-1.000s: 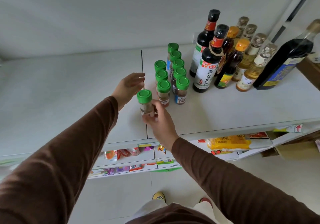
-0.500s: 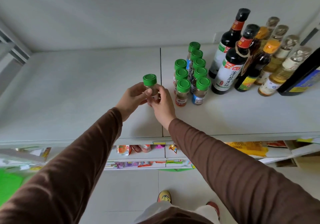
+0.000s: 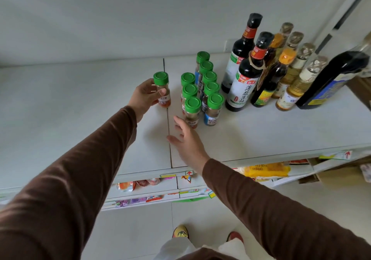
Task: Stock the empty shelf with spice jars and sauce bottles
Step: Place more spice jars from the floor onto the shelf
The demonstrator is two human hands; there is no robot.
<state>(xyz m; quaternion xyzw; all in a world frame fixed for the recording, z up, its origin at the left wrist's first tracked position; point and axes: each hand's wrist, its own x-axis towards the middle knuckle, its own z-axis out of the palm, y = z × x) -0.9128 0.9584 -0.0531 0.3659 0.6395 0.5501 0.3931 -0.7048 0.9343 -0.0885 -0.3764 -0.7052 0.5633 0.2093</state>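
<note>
My left hand (image 3: 144, 97) grips a green-capped spice jar (image 3: 162, 90) with a red label, standing upright on the white shelf (image 3: 60, 109) by the seam between two panels. My right hand (image 3: 186, 139) hovers open over the shelf just in front of the jar cluster, holding nothing. Several green-capped spice jars (image 3: 202, 91) stand in two rows to the right of the held jar. Dark soy sauce bottles (image 3: 246, 73) and amber oil bottles (image 3: 291, 79) stand further right.
A large dark bottle (image 3: 333, 79) with a blue label leans at the far right. The shelf's left panel is bare. Lower shelves (image 3: 144, 191) hold snack packets, with a yellow packet (image 3: 267, 169) at right. My shoes show on the tiled floor.
The jar passed from my right hand to my left hand and now stands on the shelf left of the rows. My right hand let go and drew back, fingers spread.
</note>
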